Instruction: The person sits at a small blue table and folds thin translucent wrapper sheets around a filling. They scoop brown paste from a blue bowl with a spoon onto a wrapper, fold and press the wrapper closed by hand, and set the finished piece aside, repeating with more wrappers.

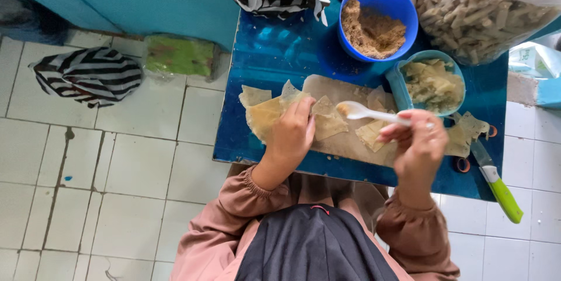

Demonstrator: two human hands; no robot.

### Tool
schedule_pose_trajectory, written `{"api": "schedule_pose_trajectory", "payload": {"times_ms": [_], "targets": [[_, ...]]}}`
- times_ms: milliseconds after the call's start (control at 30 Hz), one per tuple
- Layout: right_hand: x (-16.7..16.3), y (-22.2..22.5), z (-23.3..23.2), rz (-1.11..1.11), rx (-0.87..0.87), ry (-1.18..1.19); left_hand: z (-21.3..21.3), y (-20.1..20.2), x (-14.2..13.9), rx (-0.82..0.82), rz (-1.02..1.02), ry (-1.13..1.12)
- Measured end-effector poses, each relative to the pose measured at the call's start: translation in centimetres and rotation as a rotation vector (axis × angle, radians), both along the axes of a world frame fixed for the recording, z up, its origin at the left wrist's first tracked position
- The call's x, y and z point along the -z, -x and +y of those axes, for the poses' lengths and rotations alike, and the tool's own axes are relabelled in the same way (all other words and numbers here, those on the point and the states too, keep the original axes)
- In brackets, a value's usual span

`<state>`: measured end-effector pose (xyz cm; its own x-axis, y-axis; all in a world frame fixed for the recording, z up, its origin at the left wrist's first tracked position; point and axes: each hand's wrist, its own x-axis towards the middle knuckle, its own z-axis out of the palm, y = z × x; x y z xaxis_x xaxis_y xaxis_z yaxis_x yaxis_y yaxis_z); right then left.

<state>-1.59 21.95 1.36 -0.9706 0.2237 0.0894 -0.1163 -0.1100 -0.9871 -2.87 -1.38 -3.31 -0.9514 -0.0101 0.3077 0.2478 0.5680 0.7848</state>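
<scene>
We take the pale rectangular cutting board (345,141) on the blue low table (274,53) as our landmark. Far left of the board, off the table on the white tiled floor (117,187), lie a black-and-white striped plastic bag (87,73) and a green block wrapped in clear plastic (178,56). At the board's left end our left hand (292,132) presses down on a thin square beige dough wrapper (266,114); fingers are curled close over it, thumb side hidden, so we cannot tell whether it pinches or only pins the sheet. More loose wrappers (327,118) lie on the board beside that hand. Over the board's middle, the white plastic spoon (365,111) carries a small dab of brown filling, bowl pointing toward the left hand. Our right hand (418,146), at the board's right end, has fingers closed round the spoon handle. Behind the board sit a round blue plastic bowl of brown crumbly filling (374,24) and a small teal tub of folded pieces (432,85); right of the board lies a green-handled knife (497,184). To do this well, we judge: keep the wrapper flat and pinned, drop the filling at its centre, keep the portion small so edges stay clean for sealing.
</scene>
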Motion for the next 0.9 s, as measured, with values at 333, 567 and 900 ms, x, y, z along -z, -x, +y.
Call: {"api": "schedule_pose_trajectory", "payload": {"times_ms": [333, 567, 900], "targets": [[2.9, -3.8, -1.8, 0.225, -0.142, -0.516, 0.0, 0.0, 0.1, 0.03, 0.014, -0.164], [2.0, -3.2, -1.6, 0.627, -0.324, -0.866, 0.0, 0.1, -0.2, 0.033, 0.002, -0.216], [0.2, 0.8, -1.2, 0.634, -0.01, -0.909, 0.0, -0.2, -0.6, 0.086, -0.006, -0.275]]}}
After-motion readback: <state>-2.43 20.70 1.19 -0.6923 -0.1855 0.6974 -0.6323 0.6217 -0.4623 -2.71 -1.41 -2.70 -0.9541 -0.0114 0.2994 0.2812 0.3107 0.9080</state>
